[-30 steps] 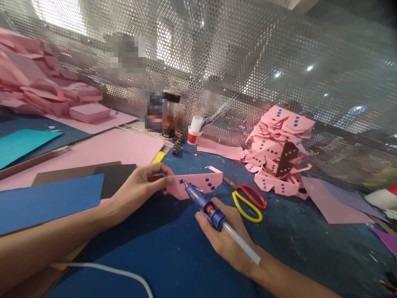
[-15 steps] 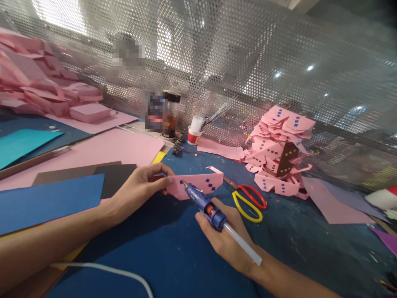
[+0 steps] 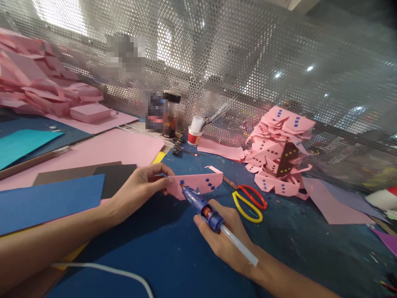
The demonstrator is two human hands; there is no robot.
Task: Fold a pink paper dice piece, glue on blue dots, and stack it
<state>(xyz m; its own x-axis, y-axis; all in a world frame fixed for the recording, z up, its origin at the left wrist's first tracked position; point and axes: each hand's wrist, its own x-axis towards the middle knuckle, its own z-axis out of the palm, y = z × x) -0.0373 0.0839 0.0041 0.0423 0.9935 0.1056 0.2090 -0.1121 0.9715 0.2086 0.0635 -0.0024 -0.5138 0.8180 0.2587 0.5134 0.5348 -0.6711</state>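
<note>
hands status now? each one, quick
Left hand: closed, pinching pink paper piece.
Right hand: closed, gripping glue gun.

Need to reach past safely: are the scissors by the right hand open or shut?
Open. The scissors lie flat on the blue table with their red and yellow handle loops spread apart; the blades are mostly hidden behind the pink paper piece.

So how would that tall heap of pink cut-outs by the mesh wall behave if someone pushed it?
The heap of pink cut-outs would probably slump or shed pieces rather than slide as one: the pieces lie loose at mixed angles. Each looks like thin paper, so likely light and floppy. The heap stands tall for its base, so it may tip towards the scissors in front of it.
</note>
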